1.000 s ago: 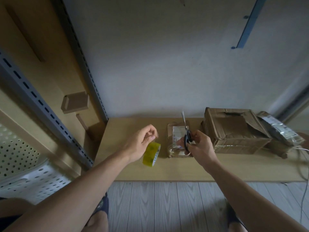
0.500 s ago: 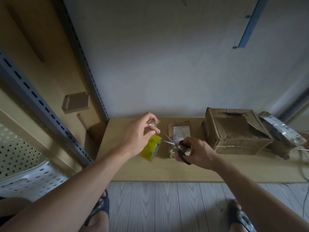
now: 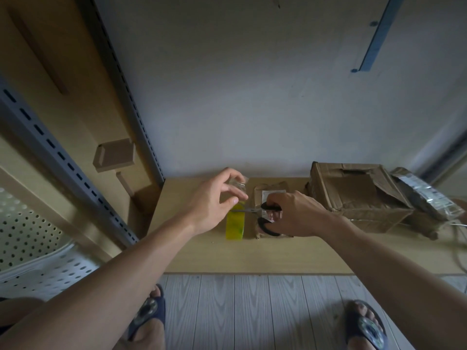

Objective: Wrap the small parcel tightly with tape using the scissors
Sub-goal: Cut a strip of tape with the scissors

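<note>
Head view looks down on a low wooden board (image 3: 202, 251) against a grey wall. The left hand (image 3: 214, 200) pinches a strip of clear tape (image 3: 238, 184) between thumb and fingers, drawn up toward 12 o'clock from the yellow tape roll (image 3: 235, 227) below it. Whether the roll rests on the board or hangs cannot be told. The right hand (image 3: 297, 214) grips the black-handled scissors (image 3: 262, 207), fingers through the loops, blades pointing to 9 o'clock and meeting the tape just above the roll. The small parcel (image 3: 271, 188), brown with a white label, lies on the board just beside the roll at its 3 o'clock, partly hidden under the right hand. At 3 o'clock of the parcel stands a torn cardboard box (image 3: 353, 198), with a grey mailer bag (image 3: 427, 197) leaning at its far side. A white perforated basket (image 3: 30, 248) sits at 9 o'clock, off the board.
</note>
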The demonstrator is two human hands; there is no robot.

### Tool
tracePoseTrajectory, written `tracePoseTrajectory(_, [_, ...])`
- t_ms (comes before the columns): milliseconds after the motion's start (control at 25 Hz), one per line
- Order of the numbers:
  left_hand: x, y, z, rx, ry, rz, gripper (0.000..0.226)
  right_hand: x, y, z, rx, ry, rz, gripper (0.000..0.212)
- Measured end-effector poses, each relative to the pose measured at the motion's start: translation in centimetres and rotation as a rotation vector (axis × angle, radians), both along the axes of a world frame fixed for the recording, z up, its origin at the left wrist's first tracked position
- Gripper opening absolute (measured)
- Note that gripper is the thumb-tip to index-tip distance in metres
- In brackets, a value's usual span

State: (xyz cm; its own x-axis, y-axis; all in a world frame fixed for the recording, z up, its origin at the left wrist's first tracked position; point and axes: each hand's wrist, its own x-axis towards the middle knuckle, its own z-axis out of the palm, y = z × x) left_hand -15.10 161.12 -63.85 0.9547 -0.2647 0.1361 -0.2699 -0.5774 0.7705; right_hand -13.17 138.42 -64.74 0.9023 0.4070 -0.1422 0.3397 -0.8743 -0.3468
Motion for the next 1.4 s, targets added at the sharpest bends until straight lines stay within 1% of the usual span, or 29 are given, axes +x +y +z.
tracePoseTrajectory(240, [0.0,0.6,-0.4,0.008,0.042,-0.044,0.056,0.4,0.2,0.3,-0.011,-0.063,0.018,0.026])
tracePoseTrajectory(320, [0.0,0.8,-0.8,0.038,0.065,-0.071,0.064,0.5,0.2,0.1,-0.034,-0.057,0.032,0.027])
tracePoseTrajectory(400, [0.0,1.1,-1.4,0.047,0.09,-0.109,0.069,0.5,0.2,-0.1,-0.051,-0.045,0.036,0.034])
tracePoseTrajectory(520, [-0.2,1.0,-2.0,0.011,0.106,-0.142,0.075,0.6,0.0,-0.3,-0.038,-0.021,0.029,0.036])
tracePoseTrajectory(680, [-0.3,0.5,-2.7,0.033,0.027,-0.106,0.077,0.8,-0.1,-0.3,0.021,0.028,0.014,0.034])
tracePoseTrajectory(840, [0.0,0.3,-3.2,0.001,-0.025,-0.085,0.073,0.8,-0.1,-0.4,0.069,0.055,0.046,0.029])
tracePoseTrajectory(1000, [0.4,0.2,-3.4,0.056,-0.063,-0.096,0.073,1.1,-0.2,-0.5,0.111,0.058,0.052,0.026])
tracePoseTrajectory(1280, [0.1,0.1,-3.2,0.054,-0.034,-0.111,0.077,1.3,-0.6,-0.8,0.128,0.107,0.095,0.024])
tracePoseTrajectory(1400, [0.2,0.1,-2.9,0.066,-0.029,-0.119,0.078,1.1,-0.4,-0.7,0.187,0.206,0.116,0.028])
